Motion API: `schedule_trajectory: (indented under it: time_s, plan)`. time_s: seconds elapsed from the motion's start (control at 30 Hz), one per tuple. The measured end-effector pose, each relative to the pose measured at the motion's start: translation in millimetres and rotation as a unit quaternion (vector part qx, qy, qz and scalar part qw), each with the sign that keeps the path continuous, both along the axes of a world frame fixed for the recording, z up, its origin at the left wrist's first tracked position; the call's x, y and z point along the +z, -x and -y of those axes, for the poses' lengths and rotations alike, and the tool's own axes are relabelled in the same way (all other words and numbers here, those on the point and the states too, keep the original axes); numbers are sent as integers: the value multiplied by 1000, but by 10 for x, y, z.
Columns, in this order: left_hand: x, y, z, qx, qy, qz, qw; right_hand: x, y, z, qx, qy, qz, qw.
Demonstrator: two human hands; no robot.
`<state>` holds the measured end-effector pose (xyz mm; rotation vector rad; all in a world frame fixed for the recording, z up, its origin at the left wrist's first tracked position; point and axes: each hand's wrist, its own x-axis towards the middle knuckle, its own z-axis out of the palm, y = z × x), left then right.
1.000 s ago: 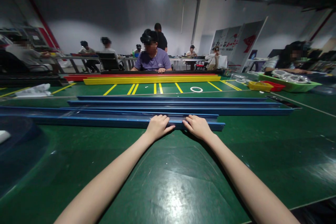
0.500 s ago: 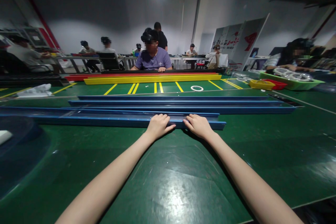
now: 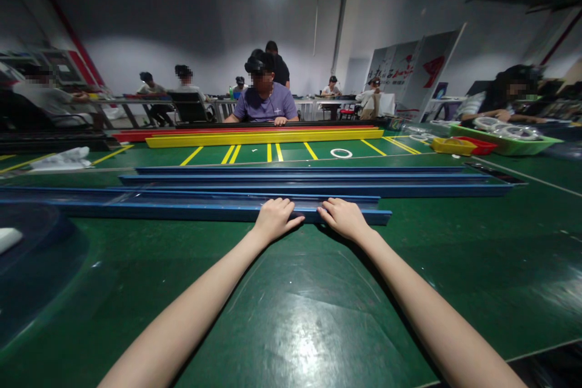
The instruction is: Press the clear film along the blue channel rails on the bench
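Observation:
A long blue plastic channel (image 3: 204,213) lies across the green table in front of me, running off to the left. My left hand (image 3: 274,218) grips its near wall, fingers hooked over the top and thumb along the outer side. A short way to the right, my right hand (image 3: 343,218) holds the same wall in the same manner, close to the channel's right end. The thumbs point towards each other with a gap between them. Both sets of fingertips are partly hidden inside the channel. Just behind lie further blue channels (image 3: 409,190), parallel to this one.
Yellow (image 3: 273,137) and red channels (image 3: 130,135) lie farther back, before a seated person in a purple shirt (image 3: 268,103). A white ring (image 3: 341,153) rests among yellow tape lines. At right stands a green tray (image 3: 522,148) of rings. A dark blue rounded object (image 3: 40,267) is at left.

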<state>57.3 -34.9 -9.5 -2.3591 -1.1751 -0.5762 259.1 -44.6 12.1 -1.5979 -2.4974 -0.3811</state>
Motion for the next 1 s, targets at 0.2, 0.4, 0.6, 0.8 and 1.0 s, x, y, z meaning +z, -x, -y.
schedule_trajectory:
  time_s: [0.2,0.4,0.6,0.8,1.0]
  plan:
    - [2,3,-2,0,1,1,1000,-12,-6,-10,0,1,-1,1000]
    - [-2,-9,1,-3,-1,6,1000,-14,-13,-14,3,3,-1,1000]
    - [-26,-5,-9,4,-12,3,1000,9,-15,-8,2,11,1,1000]
    - [-24,-5,-7,1,-14,4,1000,22,-30,-14,-2,1,-8,1000]
    - [-25,-11,-10,-5,-12,15,1000,-13,76,-67,-11,-87,-30,996]
